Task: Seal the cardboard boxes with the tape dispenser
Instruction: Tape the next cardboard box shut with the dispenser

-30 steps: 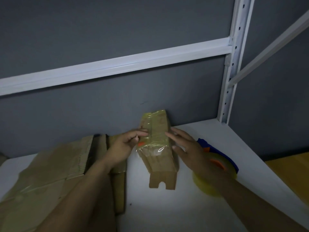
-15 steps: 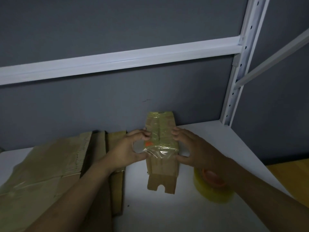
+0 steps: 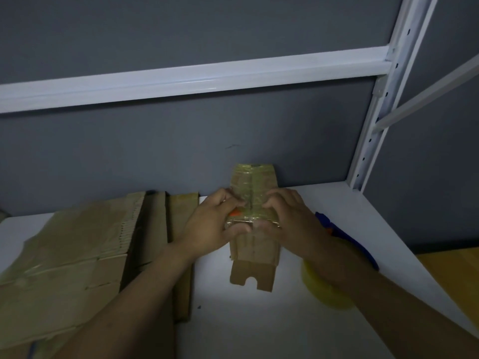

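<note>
it's dim in here. a dark grey wall (image 3: 181, 35) runs across the back, and another grey panel (image 3: 427, 177) closes off the right side. a white horizontal rail (image 3: 181, 80) crosses the back wall and meets a white upright post (image 3: 368, 151) punched with a row of small holes. a pale slanted brace (image 3: 425, 97) leans off the post to the right. below, a white shelf surface (image 3: 259, 327) catches a patch of brighter light near its middle. at the lower right, past the shelf edge, a yellowish wooden surface (image 3: 453, 268) shows.
</note>
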`<state>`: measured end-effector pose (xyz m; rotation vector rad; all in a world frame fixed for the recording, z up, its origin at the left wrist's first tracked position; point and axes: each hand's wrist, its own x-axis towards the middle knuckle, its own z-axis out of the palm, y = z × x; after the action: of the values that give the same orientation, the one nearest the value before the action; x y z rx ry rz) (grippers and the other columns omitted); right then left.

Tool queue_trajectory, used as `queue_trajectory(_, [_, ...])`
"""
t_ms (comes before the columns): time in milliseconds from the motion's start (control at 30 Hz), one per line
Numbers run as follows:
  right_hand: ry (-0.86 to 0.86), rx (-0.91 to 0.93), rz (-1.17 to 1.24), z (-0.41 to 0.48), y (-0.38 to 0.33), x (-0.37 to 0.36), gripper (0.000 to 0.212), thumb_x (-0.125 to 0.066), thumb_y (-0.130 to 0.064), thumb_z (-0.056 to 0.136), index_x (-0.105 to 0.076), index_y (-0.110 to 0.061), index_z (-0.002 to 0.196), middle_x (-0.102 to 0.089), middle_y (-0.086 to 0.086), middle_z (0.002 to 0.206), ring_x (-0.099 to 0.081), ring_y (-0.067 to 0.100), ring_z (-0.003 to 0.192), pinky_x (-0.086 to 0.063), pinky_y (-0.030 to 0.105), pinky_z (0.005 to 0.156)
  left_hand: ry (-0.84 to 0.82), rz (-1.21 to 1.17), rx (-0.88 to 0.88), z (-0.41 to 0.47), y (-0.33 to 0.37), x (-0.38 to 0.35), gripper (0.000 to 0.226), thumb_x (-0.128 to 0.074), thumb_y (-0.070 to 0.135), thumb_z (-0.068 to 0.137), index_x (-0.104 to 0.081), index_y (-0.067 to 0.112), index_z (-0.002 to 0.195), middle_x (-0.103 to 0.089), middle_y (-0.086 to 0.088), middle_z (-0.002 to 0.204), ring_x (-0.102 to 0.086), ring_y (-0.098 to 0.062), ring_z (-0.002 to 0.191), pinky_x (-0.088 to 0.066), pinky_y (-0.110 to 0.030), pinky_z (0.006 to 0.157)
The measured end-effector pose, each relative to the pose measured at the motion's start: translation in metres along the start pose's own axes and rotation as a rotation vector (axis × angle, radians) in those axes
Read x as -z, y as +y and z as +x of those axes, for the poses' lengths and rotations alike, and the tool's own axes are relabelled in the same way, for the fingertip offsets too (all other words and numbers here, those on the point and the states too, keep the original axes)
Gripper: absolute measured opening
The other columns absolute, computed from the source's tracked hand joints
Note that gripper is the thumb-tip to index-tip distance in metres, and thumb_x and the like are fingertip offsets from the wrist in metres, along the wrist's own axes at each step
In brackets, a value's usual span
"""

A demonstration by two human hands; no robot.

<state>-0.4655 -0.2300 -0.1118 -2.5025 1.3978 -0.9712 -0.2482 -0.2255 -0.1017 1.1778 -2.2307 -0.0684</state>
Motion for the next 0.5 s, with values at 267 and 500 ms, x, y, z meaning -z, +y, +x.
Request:
queue_trajectory(267, [0.156, 0.163, -0.162, -0.005, 0.008, -0.027, 0.045, -0.042, -0.041, 0.088, -0.063, -0.005, 0.106, -0.065, 0.012, 0.114, -0.044, 0.023, 0.117, -0.048, 0.043, 0.091, 0.064, -0.059, 0.017, -0.004, -0.005, -0.011, 0.052, -0.059, 0.051, 0.084, -0.067, 0.013, 0.119, -0.056, 0.001, 0.119, -0.042, 0.008, 0.114, -0.033, -0.002, 0.092])
queue_trajectory(500, [-0.114, 0.121, 0.532, -0.015, 0.033, 0.001, 0.059, -0.038, -0.062, 0.091, -0.054, -0.016, 0.125, -0.046, 0.005, 0.141, -0.030, 0.000, 0.137, -0.020, 0.011, 0.111, -0.103, -0.080, -0.044, -0.017, 0.002, 0.014, 0.059, -0.056, 0.064, 0.082, -0.055, 0.034, 0.133, -0.043, 0.032, 0.120, -0.039, 0.005, 0.115, -0.027, -0.008, 0.099])
